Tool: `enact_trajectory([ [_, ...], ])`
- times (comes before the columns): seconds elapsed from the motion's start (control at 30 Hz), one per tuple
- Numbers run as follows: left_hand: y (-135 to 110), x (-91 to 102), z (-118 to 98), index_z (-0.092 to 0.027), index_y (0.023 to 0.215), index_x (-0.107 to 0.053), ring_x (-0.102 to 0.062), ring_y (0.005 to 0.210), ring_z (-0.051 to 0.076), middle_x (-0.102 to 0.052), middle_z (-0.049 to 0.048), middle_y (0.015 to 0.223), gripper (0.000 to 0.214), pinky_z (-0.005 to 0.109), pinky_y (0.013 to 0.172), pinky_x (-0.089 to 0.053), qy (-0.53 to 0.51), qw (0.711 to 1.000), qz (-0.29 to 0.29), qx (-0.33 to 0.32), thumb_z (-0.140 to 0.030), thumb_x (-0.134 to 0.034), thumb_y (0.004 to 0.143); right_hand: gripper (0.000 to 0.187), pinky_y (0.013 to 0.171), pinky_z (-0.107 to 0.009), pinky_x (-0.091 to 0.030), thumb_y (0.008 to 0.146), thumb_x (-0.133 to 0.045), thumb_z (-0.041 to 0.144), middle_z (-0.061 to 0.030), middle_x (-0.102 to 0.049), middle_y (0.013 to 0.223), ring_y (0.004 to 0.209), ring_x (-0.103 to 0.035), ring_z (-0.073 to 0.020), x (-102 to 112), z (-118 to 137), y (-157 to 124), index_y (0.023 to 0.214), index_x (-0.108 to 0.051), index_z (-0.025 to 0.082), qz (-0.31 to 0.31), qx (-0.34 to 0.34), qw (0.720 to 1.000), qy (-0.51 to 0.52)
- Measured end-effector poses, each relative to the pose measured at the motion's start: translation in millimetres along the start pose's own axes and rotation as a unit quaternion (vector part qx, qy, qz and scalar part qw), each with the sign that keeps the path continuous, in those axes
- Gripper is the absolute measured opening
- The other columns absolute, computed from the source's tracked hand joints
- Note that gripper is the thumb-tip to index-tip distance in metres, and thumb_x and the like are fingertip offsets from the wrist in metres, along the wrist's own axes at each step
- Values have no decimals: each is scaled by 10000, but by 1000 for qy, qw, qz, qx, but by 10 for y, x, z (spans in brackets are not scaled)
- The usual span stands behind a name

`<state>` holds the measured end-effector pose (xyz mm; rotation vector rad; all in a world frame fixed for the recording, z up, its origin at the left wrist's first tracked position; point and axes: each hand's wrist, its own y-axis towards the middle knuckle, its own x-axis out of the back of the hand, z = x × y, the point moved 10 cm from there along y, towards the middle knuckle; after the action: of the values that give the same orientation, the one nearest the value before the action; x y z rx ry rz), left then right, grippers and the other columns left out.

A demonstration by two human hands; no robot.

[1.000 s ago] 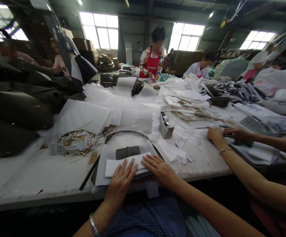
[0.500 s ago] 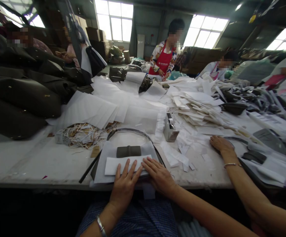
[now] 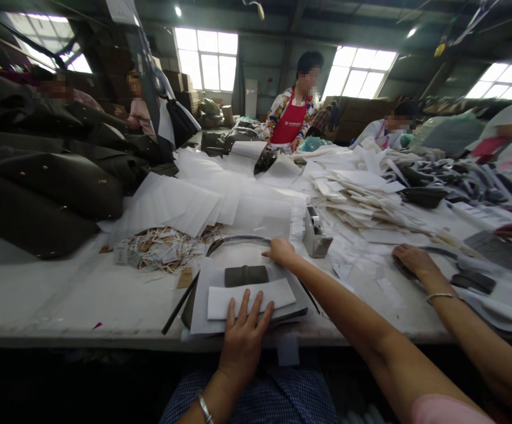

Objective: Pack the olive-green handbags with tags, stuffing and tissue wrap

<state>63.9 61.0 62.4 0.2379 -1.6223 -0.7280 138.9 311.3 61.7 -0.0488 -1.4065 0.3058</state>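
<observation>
In front of me on the table lies a dark handbag, mostly covered by a thin white sheet (image 3: 200, 306). Its curved handle (image 3: 238, 239), dull and perhaps wrapped, arches away from me. My right hand (image 3: 281, 252) reaches to the right side of that arch, fingers curled round it. My left hand (image 3: 248, 324) lies flat, fingers spread, on a folded white padding strip (image 3: 220, 300) over the sheet. Just beyond the strip sits a small dark grey-green band-like piece (image 3: 246, 275). A dark strap (image 3: 180, 303) sticks out at the bag's left side.
A grey tape dispenser (image 3: 318, 238) stands beyond the bag, near a pile of stringed tags (image 3: 163, 247) and fanned white sheets (image 3: 172, 203). Dark bags (image 3: 53, 188) heap at left. At right, a co-worker's hand (image 3: 415, 259) rests by another bag; white padding (image 3: 362, 200) is stacked beyond.
My right hand has left the white strip and moved forward to the bag's handle. My left hand stays on the strip. Another hand has appeared at the far right edge.
</observation>
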Motion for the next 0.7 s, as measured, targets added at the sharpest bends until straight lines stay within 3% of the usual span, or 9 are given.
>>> enact_trajectory([
  [0.1, 0, 8, 10, -371, 1427, -495, -368, 1429, 305, -435, -36, 1537, 432, 545, 1185, -221, -11, 1000, -12, 7, -362, -449, 997, 403, 880, -418, -530, 796, -800, 400, -247, -693, 1147, 1113, -650, -372, -85, -27, 56, 1029, -734, 78, 13, -45, 999, -7],
  [0.33, -12, -16, 14, -368, 1435, -486, -373, 1426, 309, -437, -21, 1540, 461, 538, 1173, -248, -13, 1000, -18, 6, -329, -496, 976, 261, 789, -366, -576, 954, -637, 387, -47, -687, 1016, 875, -671, -189, -239, -117, 137, 1033, -667, 140, 77, -25, 996, 47],
  [0.5, -6, 16, 10, -363, 1422, -505, -394, 1411, 310, -471, -17, 1519, 464, 530, 1170, -251, -14, 999, -31, 3, -314, -519, 961, 252, 776, -357, -578, 970, -617, 370, -49, -678, 1023, 871, -668, -185, -204, -126, 109, 1049, -658, 134, 66, 6, 996, 58],
  [0.7, -6, -19, 21, -365, 1418, -509, -401, 1406, 310, -487, -6, 1508, 467, 528, 1166, -253, -14, 999, -33, 1, -325, -532, 954, 293, 866, -416, -561, 955, -640, 370, -92, -654, 1141, 993, -654, -219, -159, 9, 59, 1139, -635, 141, -3, -6, 1000, 15],
])
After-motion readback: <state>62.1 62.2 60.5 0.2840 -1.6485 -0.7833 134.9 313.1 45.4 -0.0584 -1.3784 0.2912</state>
